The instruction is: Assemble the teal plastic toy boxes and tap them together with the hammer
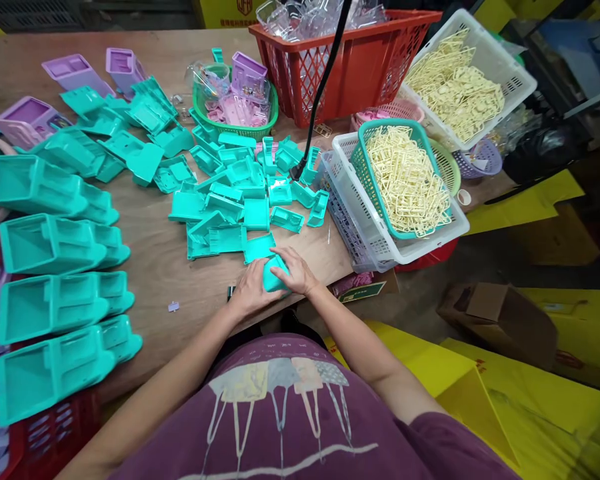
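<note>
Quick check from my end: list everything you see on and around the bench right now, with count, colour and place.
Small teal plastic part: one, held between both hands at the near edge.
Loose teal plastic parts: many, mid-table.
Stacked teal plastic housings: several rows, left.
Purple plastic housings: a few, far left.
Green round basket: one, pink and clear parts inside.
Red mesh basket: one, clear parts, far side.
White crates: two, cream sprues, right.
Wooden table: one.
Yellow cartons: several, floor right.
Left hand; right hand: gripping the part.
</note>
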{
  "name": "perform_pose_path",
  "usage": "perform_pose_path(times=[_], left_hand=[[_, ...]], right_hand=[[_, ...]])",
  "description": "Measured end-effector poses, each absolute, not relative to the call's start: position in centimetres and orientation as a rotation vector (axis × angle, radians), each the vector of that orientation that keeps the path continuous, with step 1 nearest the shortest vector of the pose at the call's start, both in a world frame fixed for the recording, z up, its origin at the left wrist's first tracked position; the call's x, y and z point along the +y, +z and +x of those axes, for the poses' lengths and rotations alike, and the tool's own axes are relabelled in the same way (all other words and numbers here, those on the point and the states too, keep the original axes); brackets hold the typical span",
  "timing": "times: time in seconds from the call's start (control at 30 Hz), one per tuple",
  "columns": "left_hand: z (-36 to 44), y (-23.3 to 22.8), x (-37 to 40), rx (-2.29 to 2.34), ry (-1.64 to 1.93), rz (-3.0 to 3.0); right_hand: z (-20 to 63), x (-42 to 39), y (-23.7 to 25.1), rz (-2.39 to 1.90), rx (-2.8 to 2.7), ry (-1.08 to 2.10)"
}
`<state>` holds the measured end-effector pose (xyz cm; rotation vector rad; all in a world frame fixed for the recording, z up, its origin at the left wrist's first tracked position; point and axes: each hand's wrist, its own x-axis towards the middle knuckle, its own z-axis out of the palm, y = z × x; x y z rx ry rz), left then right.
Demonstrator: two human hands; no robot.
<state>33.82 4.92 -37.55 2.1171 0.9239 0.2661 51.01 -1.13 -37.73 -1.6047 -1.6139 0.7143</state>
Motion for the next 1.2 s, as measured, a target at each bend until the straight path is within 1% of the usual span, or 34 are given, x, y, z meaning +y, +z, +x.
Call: perform_pose_path(times=[0.07,0.17,0.3,0.43,0.5,0.6,0.7,0.77,0.83,0.9,0.97,1.03,1.13,1.2], left_hand=[[34.4,-36.9,4.9,0.921,0.195,2.193],[35.2,-36.4,4.9,1.027,0.089,2.134],[35.6,-36.5,5.1,1.078,0.098,2.041],[33.5,-37.2,5.9,1.105,0.145,1.938],[31.4,-37.5,6.6,1.111,0.27,1.802],[28.4,-37.8,7.3,1.05,0.443,1.375],[26.7,-37.8,7.1,0.954,0.41,1.007],[26.1,-37.8,6.9,0.917,0.405,0.951],[25.6,-37.8,7.2,0.916,0.437,1.068],[25.0,-37.4,7.8,0.936,0.453,1.367],[24.7,-36.5,8.5,0.893,0.411,1.763],[25.0,-35.4,8.8,0.763,0.337,2.041],[26.1,-34.3,8.5,0.657,0.339,2.083],[27.0,-34.3,7.8,0.717,0.39,2.032]], right_hand=[[50.0,-0.9,-37.5,-1.628,-1.713,0.666],[49.1,-0.2,-37.3,-1.703,-1.804,0.666],[49.1,1.1,-37.1,-1.74,-1.836,0.756],[50.6,0.3,-36.9,-1.665,-1.732,0.874],[51.7,-1.2,-36.7,-1.631,-1.635,0.911],[52.2,-3.4,-36.3,-1.568,-1.459,1.058],[50.1,-3.4,-35.4,-1.535,-1.339,1.169],[48.0,-2.4,-34.5,-1.615,-1.321,1.17],[46.6,-1.2,-33.5,-1.711,-1.41,1.107],[46.3,-0.1,-32.6,-1.749,-1.634,1.007],[46.8,0.6,-32.1,-1.697,-1.904,0.948],[47.3,1.1,-31.7,-1.586,-2.06,0.942],[46.9,1.3,-31.2,-1.483,-2.051,0.866],[45.8,1.1,-30.8,-1.566,-1.982,0.744]])
